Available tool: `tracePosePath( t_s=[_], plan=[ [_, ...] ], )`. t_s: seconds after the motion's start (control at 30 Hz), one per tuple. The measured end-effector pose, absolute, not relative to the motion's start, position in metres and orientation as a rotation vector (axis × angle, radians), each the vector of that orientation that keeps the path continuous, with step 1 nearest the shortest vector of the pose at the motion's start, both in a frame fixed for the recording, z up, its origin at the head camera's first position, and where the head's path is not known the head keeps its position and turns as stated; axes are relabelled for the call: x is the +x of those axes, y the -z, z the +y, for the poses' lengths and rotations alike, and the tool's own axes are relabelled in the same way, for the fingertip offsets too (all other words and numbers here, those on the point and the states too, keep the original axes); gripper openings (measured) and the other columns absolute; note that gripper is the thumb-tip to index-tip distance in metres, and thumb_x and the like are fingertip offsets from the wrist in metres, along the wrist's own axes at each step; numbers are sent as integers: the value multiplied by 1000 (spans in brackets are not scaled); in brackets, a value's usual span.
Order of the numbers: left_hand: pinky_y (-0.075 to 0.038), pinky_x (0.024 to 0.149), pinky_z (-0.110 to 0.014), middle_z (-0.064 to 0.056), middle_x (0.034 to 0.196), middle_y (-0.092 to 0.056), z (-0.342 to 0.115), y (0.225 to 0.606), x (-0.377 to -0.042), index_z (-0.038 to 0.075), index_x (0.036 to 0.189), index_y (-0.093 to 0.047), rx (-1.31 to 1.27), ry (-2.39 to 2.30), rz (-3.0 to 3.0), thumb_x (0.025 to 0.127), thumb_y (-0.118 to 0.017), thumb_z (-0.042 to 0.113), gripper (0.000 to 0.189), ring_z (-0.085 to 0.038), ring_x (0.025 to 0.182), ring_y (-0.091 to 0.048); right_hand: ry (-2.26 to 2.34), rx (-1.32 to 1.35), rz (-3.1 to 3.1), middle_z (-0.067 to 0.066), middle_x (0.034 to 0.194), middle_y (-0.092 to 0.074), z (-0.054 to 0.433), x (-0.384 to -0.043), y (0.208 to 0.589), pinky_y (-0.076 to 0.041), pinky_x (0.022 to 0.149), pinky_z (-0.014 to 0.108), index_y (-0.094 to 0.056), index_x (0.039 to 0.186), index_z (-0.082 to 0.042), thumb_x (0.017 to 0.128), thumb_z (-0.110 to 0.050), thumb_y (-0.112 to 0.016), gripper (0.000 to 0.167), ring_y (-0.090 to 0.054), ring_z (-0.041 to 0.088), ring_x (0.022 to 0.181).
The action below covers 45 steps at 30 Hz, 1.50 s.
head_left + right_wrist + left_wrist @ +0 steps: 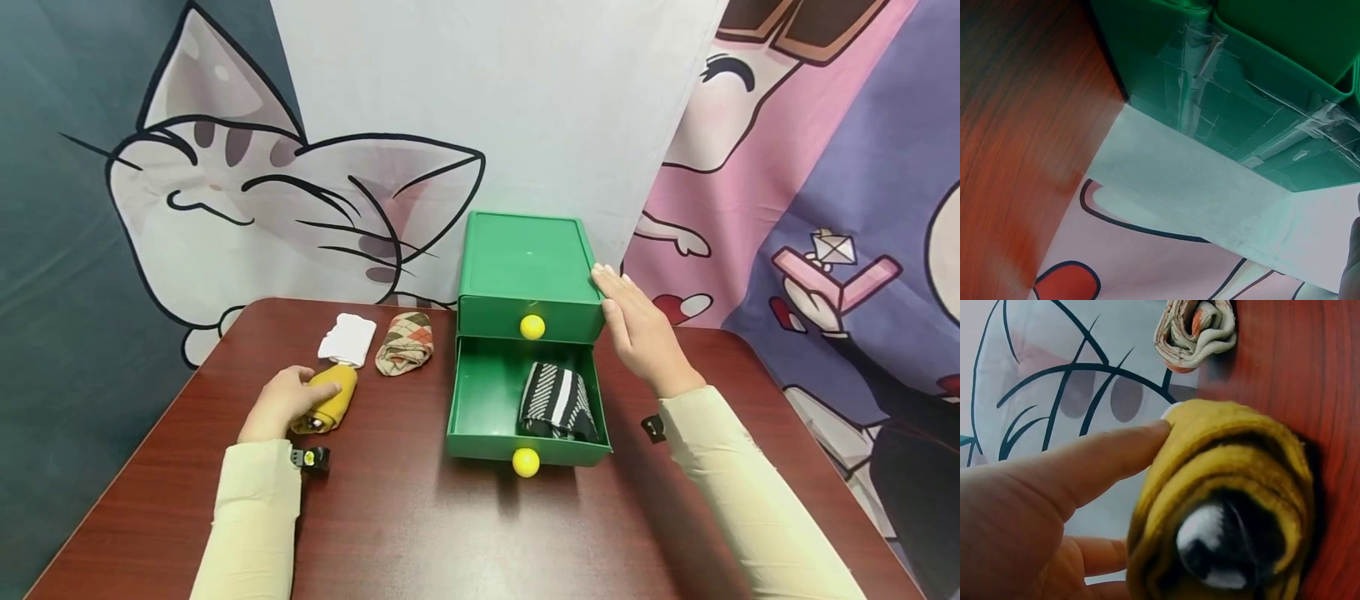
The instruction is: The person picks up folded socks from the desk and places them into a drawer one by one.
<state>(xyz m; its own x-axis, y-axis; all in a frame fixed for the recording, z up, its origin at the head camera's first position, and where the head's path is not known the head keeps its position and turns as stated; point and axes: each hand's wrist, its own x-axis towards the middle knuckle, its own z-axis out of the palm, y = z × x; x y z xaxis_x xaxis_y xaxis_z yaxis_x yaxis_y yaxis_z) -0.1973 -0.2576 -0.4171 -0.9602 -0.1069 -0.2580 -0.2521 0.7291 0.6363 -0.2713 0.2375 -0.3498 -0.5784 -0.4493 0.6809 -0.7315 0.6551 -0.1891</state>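
A rolled yellow sock [335, 402] lies on the table at the left, a black-and-white patch showing inside its roll [1229, 544]. My left hand [287, 400] grips it from the left, the thumb against its near side and other fingers partly hidden behind it. Straight fingers of my right hand [637, 327] rest against the upper right edge of a green two-drawer box [528, 258]. Its lower drawer [487, 392] is pulled out and holds a rolled black-and-white sock [557, 400] at the right side. The upper drawer is closed.
Behind the yellow sock lie a folded white sock [348, 339] and a rolled argyle sock [406, 342]. Yellow ball knobs [526, 462] stick out from the drawer fronts. Clear tape [1194, 87] runs along the box's side. A printed cloth backdrop [555, 108] hangs behind the table.
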Motion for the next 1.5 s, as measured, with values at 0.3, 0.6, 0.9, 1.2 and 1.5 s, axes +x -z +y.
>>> tracePosePath(
  t_s=[0.3, 0.6, 0.9, 1.2, 1.5],
  plan=[
    [-51, 59, -32, -18, 87, -62, -255, 421, -199, -15, 109, -61, -280, -1053, 2676, 95, -66, 39, 56, -25, 73, -57, -609, 914, -2266, 16, 152, -49, 239, -273, 351, -21, 125, 36, -48, 149, 1, 108, -11, -43, 43, -42, 36, 143],
    [-51, 59, -33, -15, 83, -62, -252, 422, -199, -9, 98, -62, -297, -1060, 2680, 95, -66, 40, 50, -26, 73, -58, -618, 916, -2258, 16, 152, -50, 238, -273, 352, -21, 124, 36, -49, 148, 1, 108, -12, -44, 43, -42, 37, 142],
    [-54, 61, -32, -11, 81, -67, -253, 420, -198, -9, 98, -69, -260, -1153, 2657, 96, -66, 40, 49, -21, 72, -62, -614, 913, -2264, 15, 152, -49, 238, -273, 352, -21, 124, 36, -48, 149, 0, 108, -11, -44, 43, -40, 30, 145],
    [-62, 77, -37, -14, 99, -72, -248, 420, -200, -16, 121, -62, -231, -1468, 2475, 98, -68, 34, 55, -15, 81, -69, -613, 908, -2267, 15, 152, -50, 238, -273, 351, -21, 124, 35, -49, 149, 0, 107, -10, -45, 43, -42, 35, 143],
    [-62, 80, -35, -14, 105, -71, -236, 412, -200, -13, 131, -57, -207, -1559, 2418, 97, -69, 38, 63, -14, 84, -68, -608, 913, -2268, 15, 152, -49, 238, -273, 350, -21, 124, 35, -48, 149, 0, 107, -10, -44, 43, -43, 39, 141]
  ],
)
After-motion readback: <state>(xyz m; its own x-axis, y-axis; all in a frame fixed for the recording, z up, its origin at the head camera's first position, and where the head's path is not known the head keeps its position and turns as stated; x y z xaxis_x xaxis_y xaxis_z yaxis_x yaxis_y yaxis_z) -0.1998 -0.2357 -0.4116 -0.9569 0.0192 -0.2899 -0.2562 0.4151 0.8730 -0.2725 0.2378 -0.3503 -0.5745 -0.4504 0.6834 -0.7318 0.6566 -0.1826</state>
